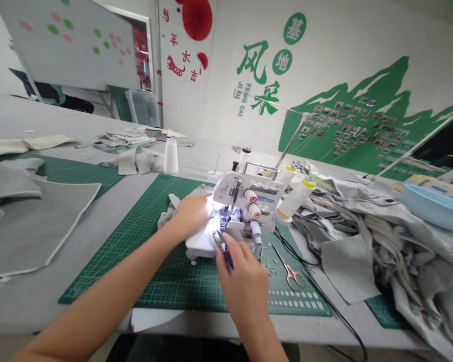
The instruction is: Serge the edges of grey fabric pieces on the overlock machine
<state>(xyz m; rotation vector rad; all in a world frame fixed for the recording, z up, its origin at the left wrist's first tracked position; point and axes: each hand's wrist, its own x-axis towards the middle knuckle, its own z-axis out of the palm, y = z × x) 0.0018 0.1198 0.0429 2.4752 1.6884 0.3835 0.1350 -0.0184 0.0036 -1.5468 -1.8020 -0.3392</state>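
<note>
A white overlock sewing machine (245,201) stands on a green cutting mat (136,251), its lamp lighting the needle area. My left hand (194,213) reaches to the left side of the machine, by the lit presser foot. Its fingers are hidden by glare and by the machine head. Behind that hand a piece of grey fabric (168,208) lies bunched on the machine's left. My right hand (245,274) is closed around a pair of thread snips (219,241), whose blades point up toward the needle area, over the white machine bed (201,245).
Small scissors with copper-coloured handles (295,277) lie on the mat at right, near thread scraps and a black cable (343,322). Grey fabric (411,266) is heaped on the right by a blue basin (434,203). A white thread cone (171,157) stands behind; grey panels (41,221) lie left.
</note>
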